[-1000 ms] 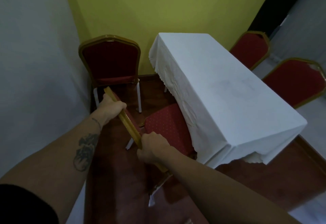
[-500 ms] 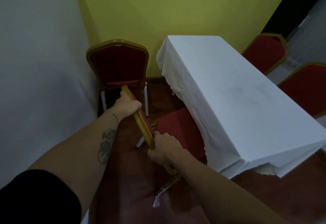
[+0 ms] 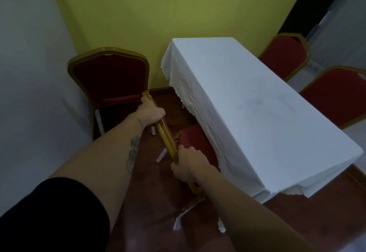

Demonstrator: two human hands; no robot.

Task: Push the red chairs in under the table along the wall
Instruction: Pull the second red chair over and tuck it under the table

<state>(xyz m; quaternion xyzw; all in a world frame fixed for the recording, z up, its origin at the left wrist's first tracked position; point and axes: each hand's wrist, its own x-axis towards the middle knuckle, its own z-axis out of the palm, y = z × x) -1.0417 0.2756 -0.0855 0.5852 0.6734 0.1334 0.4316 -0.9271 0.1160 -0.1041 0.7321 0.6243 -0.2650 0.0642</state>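
A red chair with a gold frame point(image 3: 195, 142) stands at the near left side of the table point(image 3: 247, 101), which wears a white cloth. Part of its seat lies under the cloth's edge. My left hand point(image 3: 151, 113) grips the far end of its gold back rail. My right hand point(image 3: 186, 164) grips the near end of the same rail. A second red chair point(image 3: 111, 77) stands in the corner, apart from the table and facing it.
Two more red chairs point(image 3: 285, 55) point(image 3: 336, 93) stand along the table's far right side. A yellow wall point(image 3: 168, 10) is behind the table and a white wall point(image 3: 29, 73) runs on the left. The floor is dark red-brown.
The held chair has slid further toward the table, so less of its red seat shows. My view has shifted closer to the corner.
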